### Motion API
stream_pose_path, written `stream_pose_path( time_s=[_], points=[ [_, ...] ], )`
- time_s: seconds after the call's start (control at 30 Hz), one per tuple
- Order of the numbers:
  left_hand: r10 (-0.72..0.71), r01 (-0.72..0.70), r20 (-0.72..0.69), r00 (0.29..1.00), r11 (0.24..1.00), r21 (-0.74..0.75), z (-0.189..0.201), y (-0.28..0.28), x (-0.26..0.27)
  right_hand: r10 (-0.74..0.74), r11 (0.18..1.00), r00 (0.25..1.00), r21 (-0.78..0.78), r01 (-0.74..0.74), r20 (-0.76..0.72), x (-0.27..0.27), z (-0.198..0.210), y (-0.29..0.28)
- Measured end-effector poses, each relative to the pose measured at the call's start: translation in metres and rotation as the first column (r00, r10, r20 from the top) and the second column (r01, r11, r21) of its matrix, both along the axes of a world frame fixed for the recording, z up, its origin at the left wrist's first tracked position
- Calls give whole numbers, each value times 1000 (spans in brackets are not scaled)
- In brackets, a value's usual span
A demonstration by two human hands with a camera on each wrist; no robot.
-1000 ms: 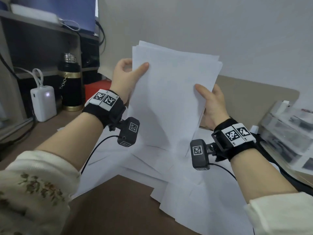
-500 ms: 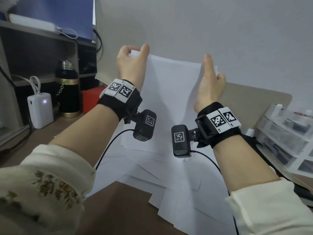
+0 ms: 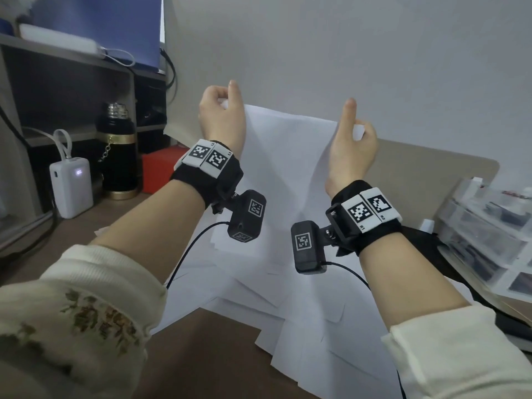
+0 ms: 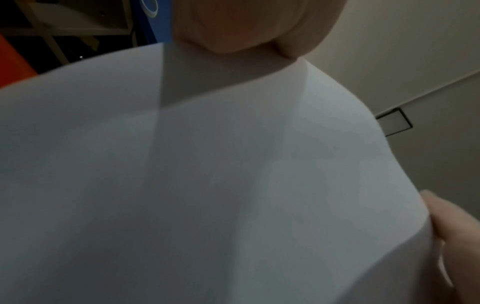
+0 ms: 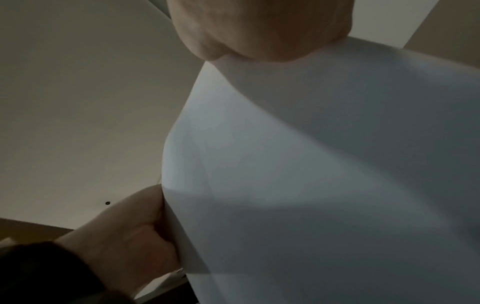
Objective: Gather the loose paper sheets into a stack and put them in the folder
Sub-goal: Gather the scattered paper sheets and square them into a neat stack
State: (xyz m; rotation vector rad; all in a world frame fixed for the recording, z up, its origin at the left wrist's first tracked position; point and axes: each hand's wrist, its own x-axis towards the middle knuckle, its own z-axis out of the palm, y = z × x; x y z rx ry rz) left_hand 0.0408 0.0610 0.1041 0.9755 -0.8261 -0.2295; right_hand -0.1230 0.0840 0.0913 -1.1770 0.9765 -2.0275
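We hold the stack (image 3: pixel 288 174) upright at 12 o'clock — left hand (image 3: pixel 221 116) and right hand (image 3: pixel 352 145) pinch its top corners. More sheets (image 3: pixel 302 326) lie below; a loose pinch could spill it.

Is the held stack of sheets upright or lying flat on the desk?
Upright. The left hand and right hand hold the stack by its upper corners, on edge above loose sheets lying on the desk.
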Motion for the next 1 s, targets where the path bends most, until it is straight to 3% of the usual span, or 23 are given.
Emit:
stream_pose_path(
  time_s=[0.2,0.3,0.43,0.57,0.67,0.83,1.0],
  points=[
    [43,-48,-92,995,998,-46,9,3,6,73,974,982,-201,-109,-176,-8,-6,-1],
    [54,-62,-108,993,995,-75,14,7,8,177,961,943,-158,-228,-283,-17,-13,1],
    [49,-60,-114,992,994,-95,16,8,7,407,909,899,-24,-416,-163,-20,-23,6],
    [32,-40,-98,995,996,-80,17,12,2,157,979,960,-95,-183,-232,-12,-21,-1],
    [14,-19,-51,999,996,-82,22,20,-7,27,985,981,-162,-59,-192,-5,-15,-5],
    [-29,33,26,999,990,-136,19,23,-19,-13,994,991,-108,-2,-135,-4,-22,-10],
    [-81,77,50,995,995,71,6,14,-18,-10,997,984,-76,-4,-176,7,-19,-6]
  ],
)
